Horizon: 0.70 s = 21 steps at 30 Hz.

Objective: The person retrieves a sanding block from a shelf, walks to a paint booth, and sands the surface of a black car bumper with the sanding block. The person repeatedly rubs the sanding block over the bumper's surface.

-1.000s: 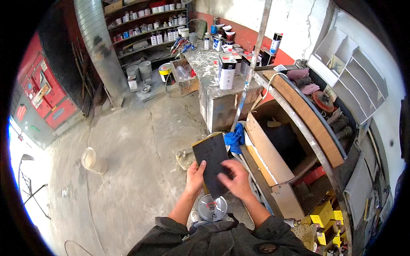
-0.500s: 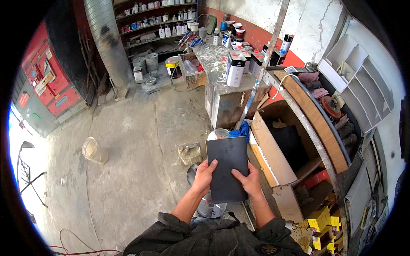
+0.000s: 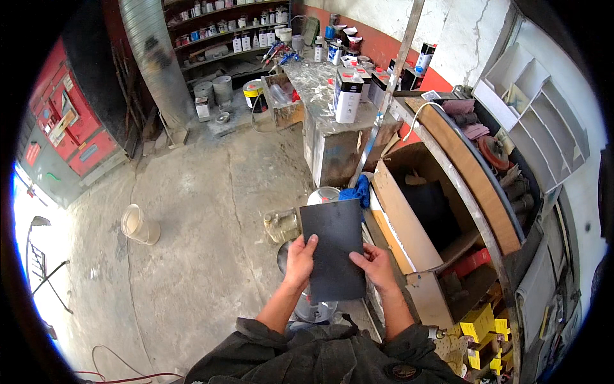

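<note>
A black rectangular sheet [image 3: 334, 249], which looks like sandpaper, is held up in front of me, slightly tilted. My left hand [image 3: 299, 262] grips its left edge, thumb on top and fingers behind. At the right edge, my right hand [image 3: 377, 267] pinches the sheet with the thumb near its face; the other fingers are partly hidden. Below and behind the sheet are round metal lids or cans [image 3: 316, 312], mostly covered by it. A murky plastic jug [image 3: 282, 226] lies just beyond my left hand.
At right stands an open cardboard box [image 3: 409, 221] with dark sheets inside, below a rack [image 3: 470, 173] of rags and discs. Ahead, a stained workbench [image 3: 320, 96] holds cans. A translucent bucket [image 3: 141, 225] is on the concrete floor; a red hose [image 3: 137, 377] lies lower left.
The sheet has shifted slightly left and tilted a little, its top edge now sloping. My right thumb has slid toward the right edge. The whole view has shifted slightly.
</note>
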{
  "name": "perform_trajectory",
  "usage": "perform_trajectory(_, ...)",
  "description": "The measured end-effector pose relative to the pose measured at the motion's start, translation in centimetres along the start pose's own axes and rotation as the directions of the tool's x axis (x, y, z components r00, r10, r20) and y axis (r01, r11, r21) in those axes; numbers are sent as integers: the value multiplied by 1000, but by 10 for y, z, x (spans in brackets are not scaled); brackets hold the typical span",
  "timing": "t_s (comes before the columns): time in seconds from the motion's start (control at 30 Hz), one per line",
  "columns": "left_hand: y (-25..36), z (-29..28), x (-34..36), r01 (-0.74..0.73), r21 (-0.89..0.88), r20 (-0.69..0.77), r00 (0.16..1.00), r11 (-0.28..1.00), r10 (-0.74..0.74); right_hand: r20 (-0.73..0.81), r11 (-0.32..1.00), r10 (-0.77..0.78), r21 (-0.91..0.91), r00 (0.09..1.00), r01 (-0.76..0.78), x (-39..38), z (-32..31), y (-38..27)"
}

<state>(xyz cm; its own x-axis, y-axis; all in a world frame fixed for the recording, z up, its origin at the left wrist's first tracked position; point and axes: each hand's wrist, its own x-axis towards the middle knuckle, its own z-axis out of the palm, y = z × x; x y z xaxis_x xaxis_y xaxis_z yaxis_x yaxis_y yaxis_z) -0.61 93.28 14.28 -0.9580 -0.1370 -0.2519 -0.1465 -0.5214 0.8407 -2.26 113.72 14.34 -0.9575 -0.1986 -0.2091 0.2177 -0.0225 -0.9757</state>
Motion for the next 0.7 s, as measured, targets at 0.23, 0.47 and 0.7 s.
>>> perform_trajectory(0.23,12,-3,3,137,-75,-23,990,988,-139,69,993,23,110,997,-31,6,-10,12)
perform_trajectory(0.47,7,-4,6,111,-113,-45,992,987,-117,-30,990,9,138,1000,-5,7,-16,26)
perform_trajectory(0.7,4,-12,10,112,-84,-52,992,990,-116,-84,982,-190,-33,978,188,13,-20,26)
